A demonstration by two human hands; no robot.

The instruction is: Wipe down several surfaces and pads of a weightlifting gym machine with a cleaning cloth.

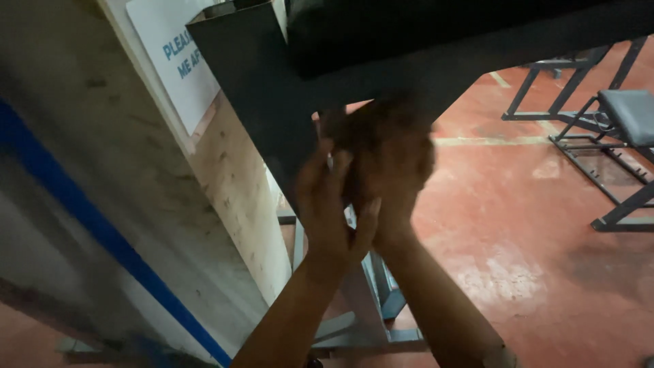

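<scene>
Both my hands are raised together just under a black metal beam (pixel 381 48) of a gym machine. My left hand (pixel 330 204) has its fingers stretched upward and lies against my right hand (pixel 395 170). The right hand is blurred, with its fingers curled near the beam's underside, where a dark brownish patch (pixel 361 126) shows. I cannot tell whether that patch is a held thing or part of the hand. A black angled post (pixel 252 88) of the same frame runs down just left of my hands.
A pale wall with a blue stripe (pixel 88 218) and a white sign (pixel 177 54) fills the left. The grey base of the machine (pixel 368 327) stands below my arms. A black bench with a grey pad (pixel 630 116) stands on the red floor (pixel 518 225) at the right.
</scene>
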